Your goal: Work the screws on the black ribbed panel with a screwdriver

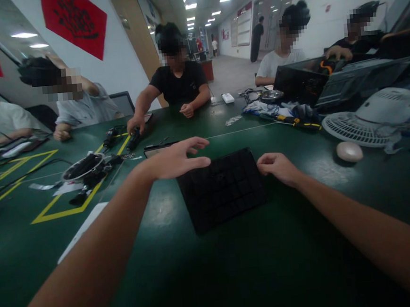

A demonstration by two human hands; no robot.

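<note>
See on the table (153,266), well in from its far edge, a black tray (225,189), flat and squared off into what look like shallow compartments; too dark to make out any contents. Above its far left corner, find the left hand (179,159) spread wide, thumb parted from fingers; cannot tell touching from hovering. At the tray's right edge, near its far right corner, find the right hand (277,166) narrow, fingers curled and thumb close to fingertips; cannot tell gripping from merely touching. Toward the table's left edge, see a pale-rimmed bowl (101,158) with a dark bundle inside, partly over yellow tape (62,215), and cables (54,161) beyond. At the far edge, note a co-worker's hand (138,123) around a dark tool (133,139). Toward the far right corner, see a round metal dish (271,95), contents unclear, beside an open black case (297,84), interior hidden from this side. Nearer the right edge, find a white fan (386,108) with its grille low, and just in front a pale oval thing (349,152).
</note>
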